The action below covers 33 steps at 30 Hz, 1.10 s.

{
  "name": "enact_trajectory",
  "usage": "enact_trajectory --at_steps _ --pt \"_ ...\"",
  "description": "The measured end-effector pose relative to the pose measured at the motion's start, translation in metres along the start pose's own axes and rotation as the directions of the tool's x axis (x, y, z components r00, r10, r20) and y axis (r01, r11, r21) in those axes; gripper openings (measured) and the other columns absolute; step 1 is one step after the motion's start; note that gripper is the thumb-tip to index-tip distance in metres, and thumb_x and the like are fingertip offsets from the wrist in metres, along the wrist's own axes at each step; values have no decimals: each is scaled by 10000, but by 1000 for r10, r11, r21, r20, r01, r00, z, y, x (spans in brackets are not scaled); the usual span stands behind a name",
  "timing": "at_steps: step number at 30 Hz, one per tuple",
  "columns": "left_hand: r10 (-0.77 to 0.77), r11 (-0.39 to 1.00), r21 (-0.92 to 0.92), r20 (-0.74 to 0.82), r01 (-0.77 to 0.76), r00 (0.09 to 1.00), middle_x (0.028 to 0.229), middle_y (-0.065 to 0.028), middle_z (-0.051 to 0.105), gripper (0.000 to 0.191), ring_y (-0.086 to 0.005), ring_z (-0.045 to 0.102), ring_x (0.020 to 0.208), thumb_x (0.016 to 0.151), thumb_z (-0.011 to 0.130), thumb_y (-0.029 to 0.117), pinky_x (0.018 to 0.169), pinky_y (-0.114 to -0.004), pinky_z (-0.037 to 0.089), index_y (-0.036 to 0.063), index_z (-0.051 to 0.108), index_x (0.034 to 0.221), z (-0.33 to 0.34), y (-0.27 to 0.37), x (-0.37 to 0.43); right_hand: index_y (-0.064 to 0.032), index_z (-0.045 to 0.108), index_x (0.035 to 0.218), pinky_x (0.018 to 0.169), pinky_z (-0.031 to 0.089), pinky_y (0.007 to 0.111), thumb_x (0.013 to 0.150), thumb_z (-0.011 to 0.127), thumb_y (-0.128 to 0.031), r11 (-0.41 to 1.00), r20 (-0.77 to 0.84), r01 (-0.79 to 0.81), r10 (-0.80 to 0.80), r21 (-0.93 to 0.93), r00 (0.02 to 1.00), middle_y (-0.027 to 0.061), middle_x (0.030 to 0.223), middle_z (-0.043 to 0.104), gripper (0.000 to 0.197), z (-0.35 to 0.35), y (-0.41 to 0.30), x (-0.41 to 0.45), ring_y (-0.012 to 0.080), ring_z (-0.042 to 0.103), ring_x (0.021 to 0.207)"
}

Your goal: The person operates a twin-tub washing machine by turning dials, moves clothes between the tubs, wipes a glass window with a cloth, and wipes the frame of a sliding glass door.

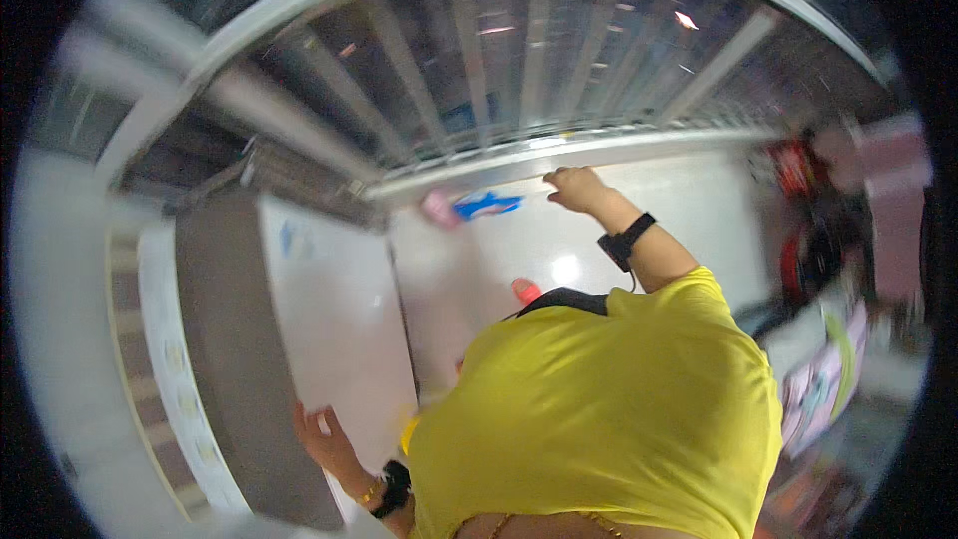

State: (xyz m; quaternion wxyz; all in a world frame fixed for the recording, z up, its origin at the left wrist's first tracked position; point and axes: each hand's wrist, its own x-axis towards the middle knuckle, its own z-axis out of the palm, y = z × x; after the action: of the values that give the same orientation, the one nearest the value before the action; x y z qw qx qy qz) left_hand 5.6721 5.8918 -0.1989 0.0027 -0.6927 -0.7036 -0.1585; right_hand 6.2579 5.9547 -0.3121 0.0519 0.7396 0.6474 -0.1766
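Over the pale floor (651,187), my right hand (576,189) reaches forward with its fingers a little apart and nothing seen in it. Short of it, to the left, a blue item (486,205) and a blurred pink item (441,208) lie by the railing's base; what they are is too smeared to tell. My left hand (329,440) is low on the left, along the edge between a white panel (340,314) and its grey-brown side (224,314). A gap shows between its thumb and fingers, with no object seen there. Whether it touches the panel is unclear.
A metal railing (535,52) with upright bars curves across the front, darkness behind it. Blurred red and black objects (812,254) crowd the right side, near a pink-and-green item (823,382). A red shoe tip (526,290) shows below my body.
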Motion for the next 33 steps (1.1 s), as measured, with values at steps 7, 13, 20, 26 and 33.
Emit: enact_trajectory --at_steps 7,13,20,26,33 --pt "159 984 -125 326 -125 932 1010 -155 590 192 -273 542 1012 775 651 -9 862 -364 433 -11 582 954 93 102 74 -125 586 1134 789 498 421 823 643 -318 869 -83 -466 483 170 871 107 1004 638 371 44 122 -141 292 618 951" --pt "681 720 -393 246 -571 690 1311 -173 475 755 -337 476 1184 773 606 -95 971 -405 401 113 308 1435 125 184 54 -111 581 1129 763 501 440 823 641 -288 636 -185 -692 767 341 614 120 998 630 358 140 106 -344 319 612 925" --pt "807 578 -466 450 -670 383 1208 -233 534 666 -379 492 1151 723 705 38 954 -411 412 24 427 1329 186 212 -27 -66 579 1184 878 467 438 811 652 -304 284 273 -868 869 408 413 168 1131 619 448 276 71 -576 352 578 1045" --pt "743 623 -506 623 -597 247 1227 -212 545 628 -363 522 1125 727 711 121 925 -419 440 30 460 1296 214 204 -86 -81 585 1165 798 489 433 801 653 -348 430 -38 -712 868 555 495 204 1032 632 456 313 133 -612 375 593 956" --pt "700 691 -480 260 -540 665 1183 -186 562 580 -341 526 1107 741 693 165 938 -396 434 59 484 1272 148 195 -131 19 591 925 615 462 423 806 646 -161 729 -47 -530 606 433 794 146 722 612 222 319 198 -632 279 580 679"
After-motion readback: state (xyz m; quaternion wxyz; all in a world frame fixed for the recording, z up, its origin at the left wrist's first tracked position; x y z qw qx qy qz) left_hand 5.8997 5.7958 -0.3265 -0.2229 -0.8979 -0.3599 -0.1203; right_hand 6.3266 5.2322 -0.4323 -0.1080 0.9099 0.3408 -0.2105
